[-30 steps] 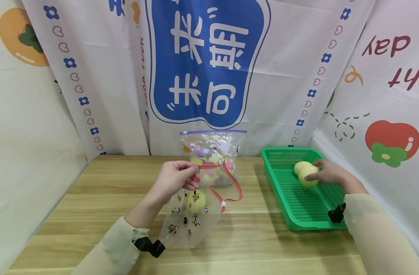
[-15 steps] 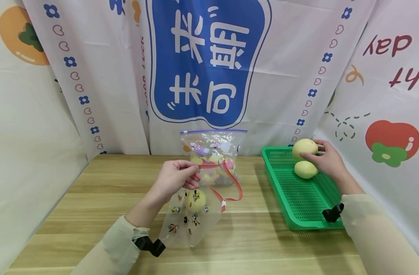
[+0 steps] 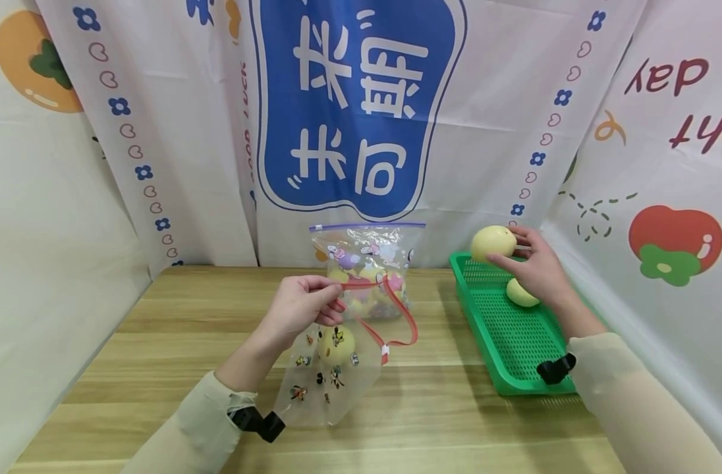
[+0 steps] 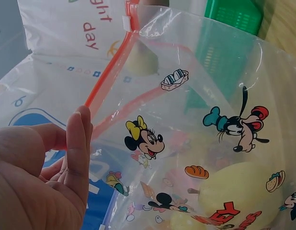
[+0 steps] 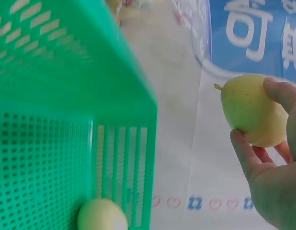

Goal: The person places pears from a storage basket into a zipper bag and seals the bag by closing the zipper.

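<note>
My left hand (image 3: 304, 304) pinches the red zip rim of a clear bag (image 3: 343, 388) printed with cartoon figures. The bag's mouth gapes to the right, and a pale yellow pear (image 4: 229, 191) lies inside it. My right hand (image 3: 535, 266) grips another yellow-green pear (image 5: 251, 110) with fingers and thumb, its short stem pointing away from the palm. That pear (image 3: 493, 243) is above the back left part of the green basket (image 3: 485, 342). One more pear (image 3: 521, 293) rests in the basket, partly behind my right hand.
A second clear bag with a purple zip (image 3: 367, 227) stands behind the first, with colourful contents that are hard to make out. Both bags and the basket are on a wooden table (image 3: 177, 342). Printed cloth (image 3: 485, 131) hangs at the back and sides.
My right hand has lifted one pear out of the basket and carried it up and to the left. The other pear stays in the basket. My left hand and its bag have barely moved.
</note>
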Available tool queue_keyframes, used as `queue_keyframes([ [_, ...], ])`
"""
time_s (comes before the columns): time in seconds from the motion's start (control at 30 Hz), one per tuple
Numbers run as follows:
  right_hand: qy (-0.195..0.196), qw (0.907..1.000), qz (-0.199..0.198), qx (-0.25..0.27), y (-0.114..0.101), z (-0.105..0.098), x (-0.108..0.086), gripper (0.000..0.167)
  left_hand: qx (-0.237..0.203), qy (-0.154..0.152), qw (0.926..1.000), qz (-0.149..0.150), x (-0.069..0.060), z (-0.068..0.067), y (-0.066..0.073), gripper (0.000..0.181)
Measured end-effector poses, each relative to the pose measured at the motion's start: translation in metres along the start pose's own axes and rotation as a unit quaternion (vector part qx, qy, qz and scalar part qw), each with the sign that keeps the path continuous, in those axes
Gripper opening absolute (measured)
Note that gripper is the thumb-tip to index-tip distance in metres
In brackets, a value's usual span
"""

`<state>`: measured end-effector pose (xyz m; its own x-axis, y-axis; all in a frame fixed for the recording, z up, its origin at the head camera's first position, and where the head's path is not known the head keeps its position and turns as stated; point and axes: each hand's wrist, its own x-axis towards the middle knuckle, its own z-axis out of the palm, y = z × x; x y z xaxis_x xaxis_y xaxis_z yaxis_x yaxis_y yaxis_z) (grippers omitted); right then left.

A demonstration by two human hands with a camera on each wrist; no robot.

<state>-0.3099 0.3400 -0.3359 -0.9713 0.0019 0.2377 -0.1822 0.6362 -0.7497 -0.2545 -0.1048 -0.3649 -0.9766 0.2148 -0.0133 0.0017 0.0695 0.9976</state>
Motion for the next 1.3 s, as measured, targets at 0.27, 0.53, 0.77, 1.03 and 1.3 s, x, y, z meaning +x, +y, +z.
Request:
queue_keyframes([
  [0.27,-0.029,0.9974,-0.043,0.050,-0.034,0.025,-0.008,0.083,-0.001,0.002,1.0000,0.001,0.000,0.000,0.000,0.026],
  [0.53,-0.068,0.9900,-0.092,0.083,-0.067,0.054,-0.022,0.075,-0.002,0.005,1.0000,-0.004,-0.001,0.001,0.000,0.026],
  [0.77,-0.122,0.9779,-0.136,0.102,-0.087,0.076,-0.039,0.075,-0.006,0.002,1.0000,0.007,0.000,0.001,0.000,0.027],
  [1.03,-0.190,0.9599,-0.199,0.055,-0.096,0.097,-0.054,0.077,-0.009,-0.002,0.9998,0.015,0.001,0.001,0.002,0.029],
  [1.3,-0.293,0.9281,-0.228,-0.030,-0.103,0.116,-0.057,0.076,-0.011,-0.003,0.9999,0.009,0.001,0.005,0.003,0.028],
])
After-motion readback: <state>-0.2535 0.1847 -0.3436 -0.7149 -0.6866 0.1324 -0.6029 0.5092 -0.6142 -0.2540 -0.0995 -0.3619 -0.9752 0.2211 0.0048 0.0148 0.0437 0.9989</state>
